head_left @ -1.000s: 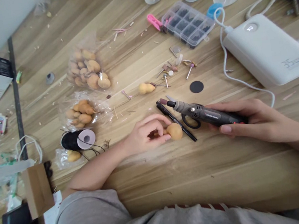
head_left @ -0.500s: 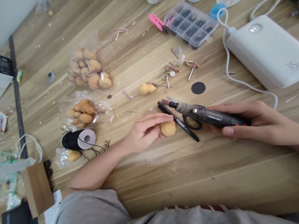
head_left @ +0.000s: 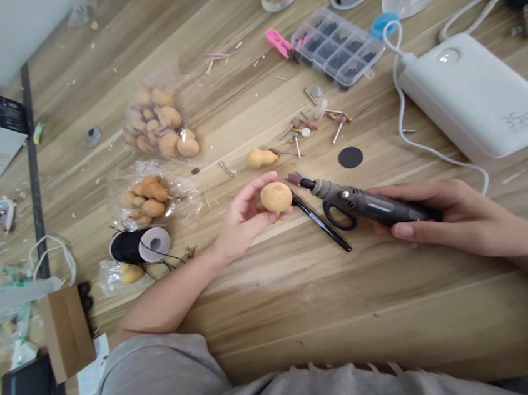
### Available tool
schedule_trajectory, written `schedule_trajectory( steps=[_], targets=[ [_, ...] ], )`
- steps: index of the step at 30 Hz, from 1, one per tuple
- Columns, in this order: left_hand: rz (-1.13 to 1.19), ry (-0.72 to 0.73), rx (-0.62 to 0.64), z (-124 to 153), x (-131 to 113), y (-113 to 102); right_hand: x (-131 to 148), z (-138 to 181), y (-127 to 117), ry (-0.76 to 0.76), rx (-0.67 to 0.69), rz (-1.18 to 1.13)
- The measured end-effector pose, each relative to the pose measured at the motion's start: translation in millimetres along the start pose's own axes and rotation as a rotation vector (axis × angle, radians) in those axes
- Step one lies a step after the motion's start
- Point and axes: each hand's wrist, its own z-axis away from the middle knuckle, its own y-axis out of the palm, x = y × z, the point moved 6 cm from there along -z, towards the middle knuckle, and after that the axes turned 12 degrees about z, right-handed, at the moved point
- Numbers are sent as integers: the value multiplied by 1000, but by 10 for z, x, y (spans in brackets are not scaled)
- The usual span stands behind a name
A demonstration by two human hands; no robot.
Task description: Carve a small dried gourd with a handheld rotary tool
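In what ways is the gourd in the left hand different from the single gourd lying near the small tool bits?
The held gourd is in the left hand; the loose gourd lies on the table. The held gourd shows mainly one round bulge; the loose gourd, on its side, shows two. Both are yellowish tan.

Yellow-tan gourd (head_left: 276, 197); dark grey rotary tool (head_left: 372, 205); black pen (head_left: 322, 223); white power bank (head_left: 474, 93); brown-streaked tabletop (head_left: 353, 326)
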Motion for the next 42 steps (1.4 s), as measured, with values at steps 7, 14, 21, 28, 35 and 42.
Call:
schedule_trajectory(
  steps=[7, 14, 21, 28, 35, 42],
  targets=[
    [-208, 120, 111, 39, -23, 76, 10, 10, -15, -19, -23, 34],
    [-379, 246, 228, 93, -48, 141, 23, -13, 2, -10, -19, 48],
    [-451, 241, 261, 124, -31, 145, 37, 4, -5, -38, -22, 70],
    [-399, 233, 287, 124, -67, 157, 49, 7, 5, -45, -10, 53],
    [-356, 236, 260, 97, -81, 146, -5, 27, 17, -28, -7, 41],
    [-335, 243, 123, 56, -41, 101, -36, 49, 13, -12, -8, 42]
  ],
)
